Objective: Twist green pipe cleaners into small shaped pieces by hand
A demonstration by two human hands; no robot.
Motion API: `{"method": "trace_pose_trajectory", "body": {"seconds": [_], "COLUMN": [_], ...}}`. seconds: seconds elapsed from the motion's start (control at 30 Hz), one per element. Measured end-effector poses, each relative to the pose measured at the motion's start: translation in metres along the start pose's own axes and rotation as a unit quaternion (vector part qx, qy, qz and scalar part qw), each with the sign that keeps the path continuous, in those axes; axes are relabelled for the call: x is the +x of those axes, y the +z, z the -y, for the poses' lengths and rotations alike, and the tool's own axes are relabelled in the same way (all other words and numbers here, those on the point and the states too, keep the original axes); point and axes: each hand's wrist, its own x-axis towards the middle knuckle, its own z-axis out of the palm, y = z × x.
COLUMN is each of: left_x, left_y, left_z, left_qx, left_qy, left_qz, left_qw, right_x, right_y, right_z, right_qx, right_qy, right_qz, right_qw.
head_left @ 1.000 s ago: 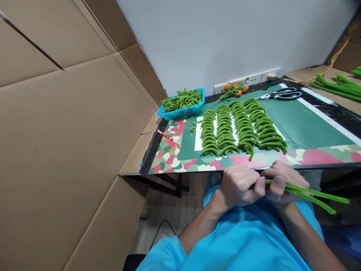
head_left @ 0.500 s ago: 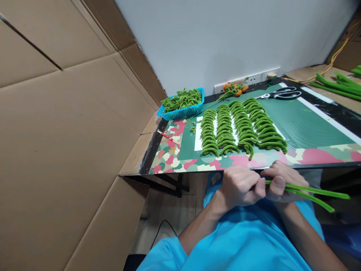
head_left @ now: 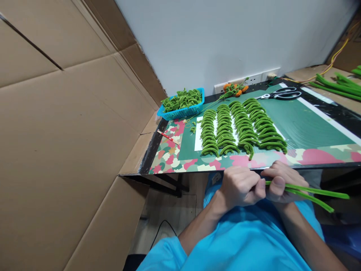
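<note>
Nearest me is a blue shirt (head_left: 245, 233), and just in front of it are two hands, side by side, just off the near edge of the worktop (head_left: 340, 114). The left hand (head_left: 241, 184) is curled up tight, pinching fuzzy green sticks (head_left: 316, 190) with thumb and finger. The right hand (head_left: 282, 182) is curled shut around the same sticks, and two long ends poke out past its right side. Past the near edge, four rows of bent green pieces (head_left: 224, 128) lie on white paper (head_left: 198, 137) on a green mat (head_left: 299, 126). A red-wrapped stick (head_left: 168, 137) lies by the left edge. At the back left corner sits a blue basket (head_left: 182, 113) full of green twists (head_left: 183, 99). Near the back edge are black-handled scissors (head_left: 275, 95) and orange flowers (head_left: 237, 90). Behind is a pale wall (head_left: 214, 41).
</note>
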Motion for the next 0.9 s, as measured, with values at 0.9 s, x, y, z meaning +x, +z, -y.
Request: {"method": "trace_pose_trajectory", "body": {"seconds": [0.9], "left_x": [-0.040], "left_y": [0.013], "left_z": [0.006], "left_qx": [0.090], "left_qy": [0.026], "left_qz": [0.087], "left_qw": [0.992], "right_x": [0.002], "right_y": [0.002], "right_z": [0.004], "right_qx": [-0.012], "right_qy": [0.021], "right_qz": [-0.003], "right_qw": [1.000]}}
